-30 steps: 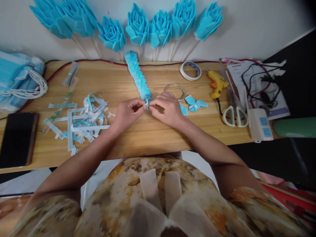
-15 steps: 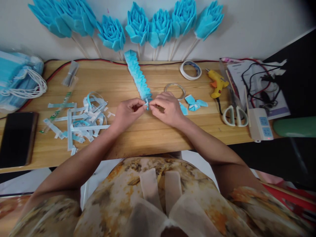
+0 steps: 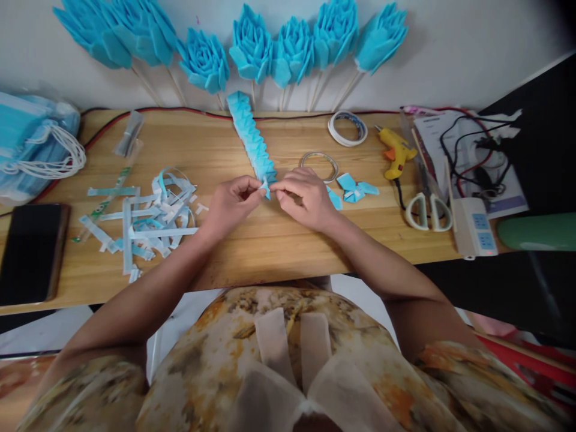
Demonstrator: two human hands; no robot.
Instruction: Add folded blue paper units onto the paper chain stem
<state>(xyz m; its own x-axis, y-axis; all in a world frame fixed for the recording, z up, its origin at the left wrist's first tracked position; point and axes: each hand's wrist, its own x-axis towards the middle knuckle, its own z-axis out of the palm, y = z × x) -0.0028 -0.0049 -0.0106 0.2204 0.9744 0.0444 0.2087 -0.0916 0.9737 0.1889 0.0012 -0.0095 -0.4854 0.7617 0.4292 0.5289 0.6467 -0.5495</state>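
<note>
My left hand [image 3: 237,201] is closed, with thumb and forefinger pinching a small folded blue fabric piece [image 3: 267,193]. My right hand [image 3: 302,197] faces it from the other side: the forefinger tip reaches the piece's edge, the thumb sits slightly apart below, and the other fingers are curled. Just beyond both hands a long row of overlapping folded blue petals [image 3: 251,137] lies slanting away toward the wall. A few loose blue folded pieces [image 3: 353,189] rest to the right of my right hand.
Blue fabric flowers [image 3: 294,51] on thin sticks lean along the wall. Cut strips [image 3: 157,216] and a phone [image 3: 31,252] lie left, near bagged face masks [image 3: 36,144]. Rightward are tape rolls [image 3: 347,128], a yellow glue gun [image 3: 396,153], scissors [image 3: 428,211] and a power strip [image 3: 472,225].
My right thumb has drawn back a little from the folded piece, and more of its pointed end shows. My left hand keeps its pinch in nearly the same place.
</note>
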